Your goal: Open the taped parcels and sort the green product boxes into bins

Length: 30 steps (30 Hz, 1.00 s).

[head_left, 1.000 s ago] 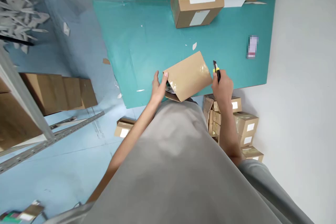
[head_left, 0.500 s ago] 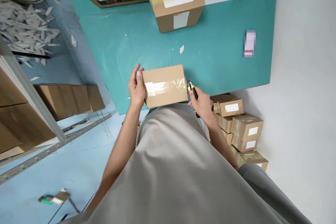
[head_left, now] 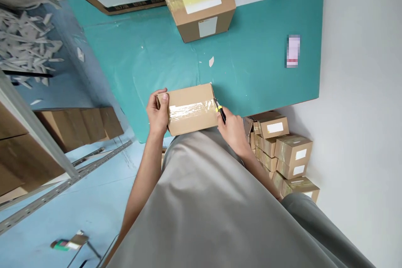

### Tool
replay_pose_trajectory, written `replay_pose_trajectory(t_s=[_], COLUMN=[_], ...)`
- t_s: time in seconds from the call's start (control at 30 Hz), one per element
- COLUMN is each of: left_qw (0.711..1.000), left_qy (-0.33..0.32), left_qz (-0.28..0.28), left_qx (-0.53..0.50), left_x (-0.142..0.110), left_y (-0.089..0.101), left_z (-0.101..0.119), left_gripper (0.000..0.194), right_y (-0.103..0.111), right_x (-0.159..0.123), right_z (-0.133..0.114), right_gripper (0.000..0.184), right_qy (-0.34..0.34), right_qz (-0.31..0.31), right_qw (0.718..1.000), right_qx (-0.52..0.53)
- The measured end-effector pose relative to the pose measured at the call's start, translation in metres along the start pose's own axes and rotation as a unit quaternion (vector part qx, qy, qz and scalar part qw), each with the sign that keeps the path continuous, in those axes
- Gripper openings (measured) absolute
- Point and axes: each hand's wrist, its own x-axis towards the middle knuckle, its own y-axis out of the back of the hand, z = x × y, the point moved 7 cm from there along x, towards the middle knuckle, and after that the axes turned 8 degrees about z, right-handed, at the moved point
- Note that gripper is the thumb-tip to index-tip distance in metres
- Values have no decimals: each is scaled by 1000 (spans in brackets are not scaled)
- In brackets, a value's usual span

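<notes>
Spanning left to right along its long axis, the taped carton (head_left: 191,111) has the near edge of the teal table (head_left: 257,63) beneath it. The left hand (head_left: 158,113) clamps the carton's left end between thumb and fingers; beside the carton's right end, the right hand (head_left: 233,132) wraps its fingers around a cutter (head_left: 222,114), tip at that edge.

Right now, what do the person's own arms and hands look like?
The left hand and right hand are ungloved, and both forearms are bare. The plain grey top has a loose grey sleeve on the right arm.
</notes>
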Motion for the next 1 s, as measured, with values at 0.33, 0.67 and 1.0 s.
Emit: replay_pose_trajectory(t_s=[0.33, 0.67, 1.0], left_qw=[997, 993, 992], left_qy=[-13, -10, -12], left_qz=[12, 13, 29], left_qx=[-78, -119, -121], left_x=[5, 3, -1], left_y=[-2, -7, -10], left_z=[-15, -12, -8], left_gripper=[72, 77, 76], right_y=[-5, -1, -1], right_x=[-10, -14, -28], right_z=[-13, -29, -33], right_gripper=[44, 42, 37], right_qy=[-38, -74, -115], right_qz=[49, 38, -1], right_qw=[998, 992, 983], right_qx=[-33, -99, -141])
